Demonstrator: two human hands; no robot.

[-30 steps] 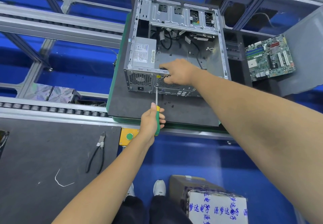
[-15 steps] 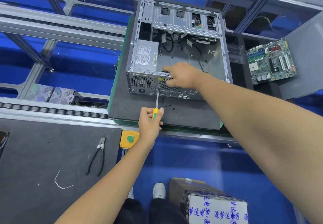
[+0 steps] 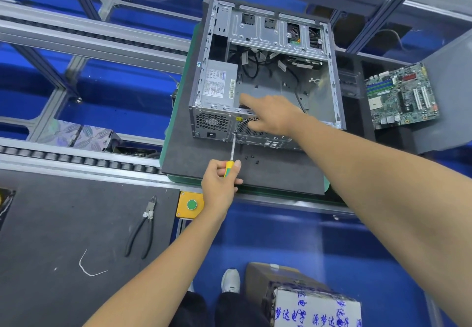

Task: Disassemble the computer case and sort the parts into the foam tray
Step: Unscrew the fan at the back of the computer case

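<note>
— Case location?
— On the dark mat's far edge. Your left hand grips the screwdriver — tip at the rear panel. Your right hand rests over the case's rear rim, forefinger extended.

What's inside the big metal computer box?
Inside the computer case sit a grey power supply, black cables and a bare metal floor. The right hand covers part of it.

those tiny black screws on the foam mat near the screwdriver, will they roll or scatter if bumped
Probably scatter: the loose screws look tiny and light. The foam mat looks matte, so it may slow rolling. They lie just beside the left hand, so a brush could flick them.
</note>
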